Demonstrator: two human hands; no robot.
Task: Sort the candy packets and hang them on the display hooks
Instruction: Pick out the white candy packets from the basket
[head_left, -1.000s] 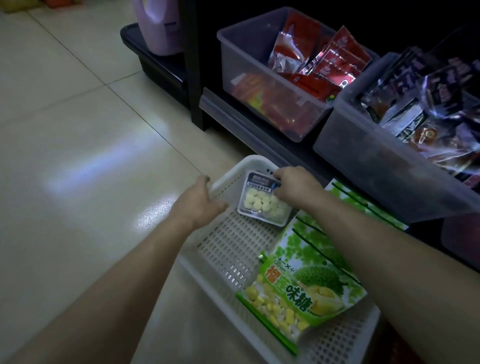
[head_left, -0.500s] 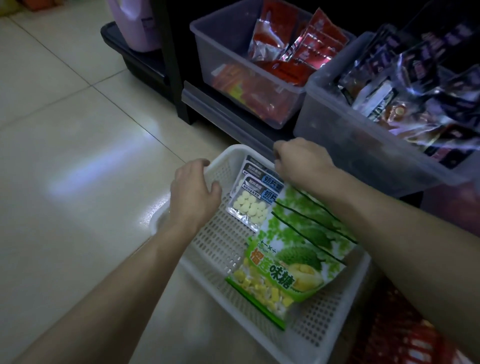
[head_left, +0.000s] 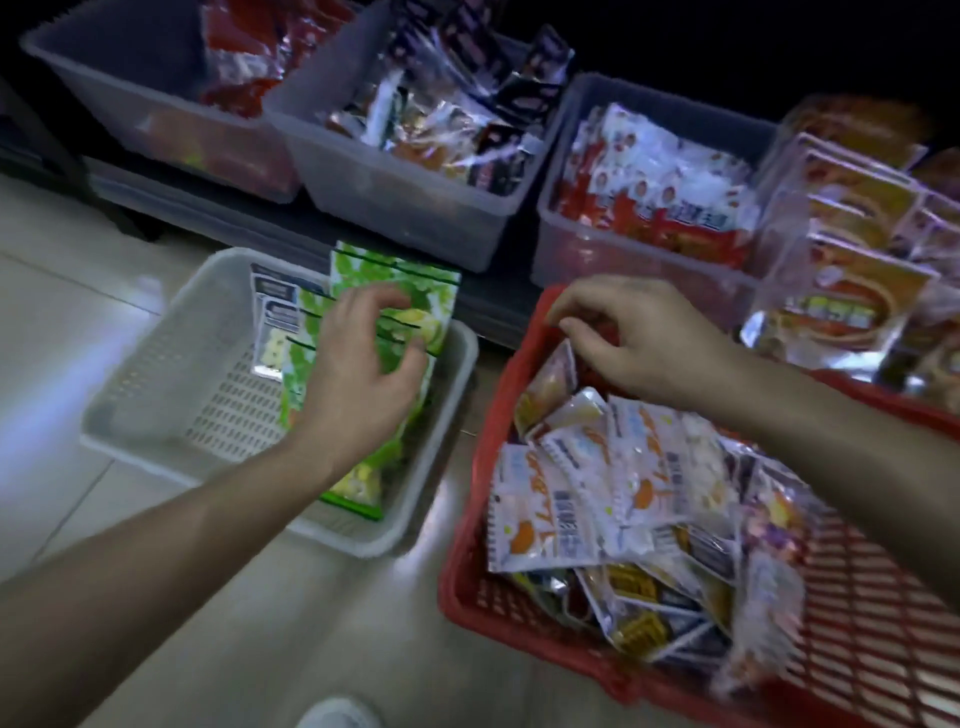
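Note:
A white perforated basket stands on the floor at the left. It holds green durian candy packets and small blister packs of white tablets. My left hand hovers over the green packets with its fingers loosely curled and holds nothing. To the right, a red basket is piled with white-and-orange packets and other mixed candy. My right hand hangs over the red basket's far corner, just above an orange packet, with loosely bent fingers and nothing in them. No display hooks are in view.
Three clear plastic bins full of snack packets line a low dark shelf behind the baskets. Stacked orange-labelled packs sit at the far right. A strip of tiled floor separates the two baskets. My shoe shows at the bottom edge.
The view swung right, bringing the red basket into sight. My right hand left the white basket and moved over the red one. My left hand shifted from the basket's rim to above the green packets.

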